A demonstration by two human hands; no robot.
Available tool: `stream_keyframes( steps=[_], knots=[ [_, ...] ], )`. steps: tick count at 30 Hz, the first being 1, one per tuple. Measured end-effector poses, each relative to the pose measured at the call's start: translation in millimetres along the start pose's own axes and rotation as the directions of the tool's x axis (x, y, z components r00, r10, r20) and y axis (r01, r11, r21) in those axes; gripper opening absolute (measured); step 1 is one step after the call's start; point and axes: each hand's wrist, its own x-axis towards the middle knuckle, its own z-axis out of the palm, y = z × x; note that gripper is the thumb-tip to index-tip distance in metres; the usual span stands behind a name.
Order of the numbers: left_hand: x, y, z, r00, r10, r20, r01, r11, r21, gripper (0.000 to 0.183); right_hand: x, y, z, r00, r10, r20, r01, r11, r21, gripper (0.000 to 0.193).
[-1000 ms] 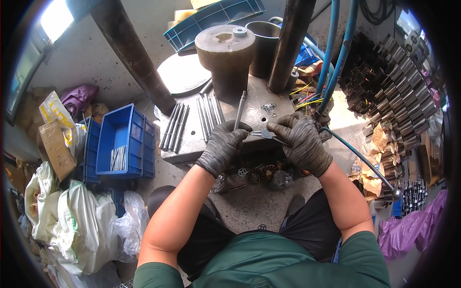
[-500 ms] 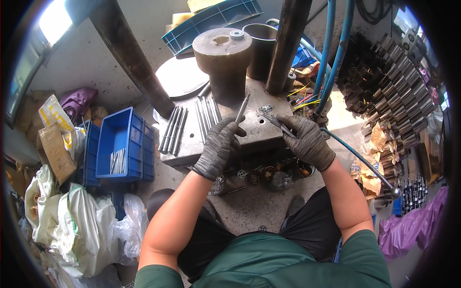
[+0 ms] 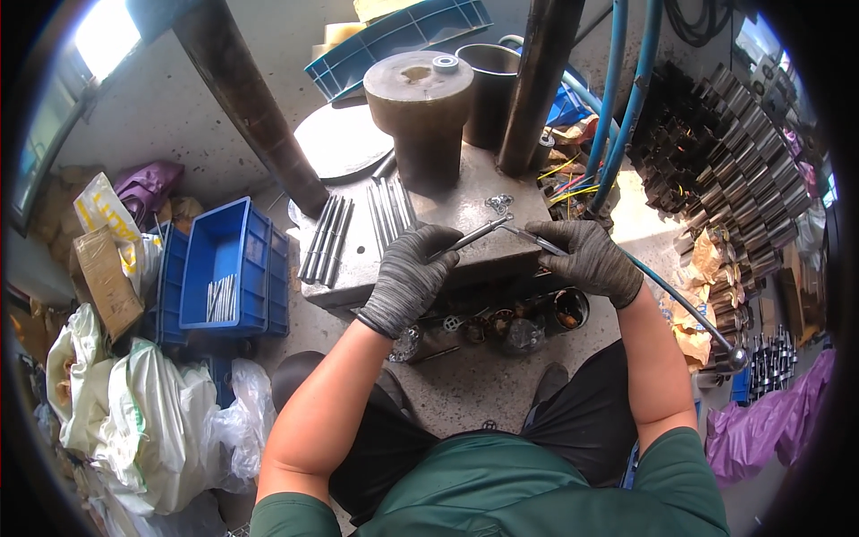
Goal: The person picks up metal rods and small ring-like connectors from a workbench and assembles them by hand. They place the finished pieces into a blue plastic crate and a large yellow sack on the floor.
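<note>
My gloved left hand is closed on a thin metal shaft, which points right and slightly away from me. In my gloved right hand is a pair of slim pliers, their jaws at the shaft's far end. Whether the jaws grip a small ring there is too fine to make out. Just beyond the shaft's tip lies a little heap of small metal rings on the steel table. More shafts lie in two groups left of my hands, a near group and a farther one.
A heavy steel cylinder with a bearing on top stands behind, between two dark posts. A blue bin holding shafts sits left. Blue hoses and stacked metal tubes are at right.
The shaft has swung from nearly upright to lying rightward, its end now meeting the pliers. My right hand has shifted slightly right, bringing the pliers' jaws away from the ring heap.
</note>
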Motion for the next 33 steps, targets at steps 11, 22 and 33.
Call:
stream_keyframes(
  steps=[11,22,33],
  knots=[
    [-10.0,9.0,-1.6,0.947,-0.182,0.265,0.243,0.944,-0.223,0.030,-2.7,-9.2,11.1,0.977,-0.126,0.171,0.155,0.974,-0.166,0.052],
    [-9.7,1.2,-2.0,0.907,-0.239,0.347,0.380,0.820,-0.428,0.026,0.7,-14.5,16.9,0.960,-0.198,0.200,0.214,0.975,-0.064,0.051],
    [-8.3,3.2,-6.1,0.852,-0.251,0.459,0.514,0.566,-0.645,0.042,1.0,-5.6,27.7,0.959,-0.243,0.143,0.246,0.969,-0.002,0.055]
  ],
)
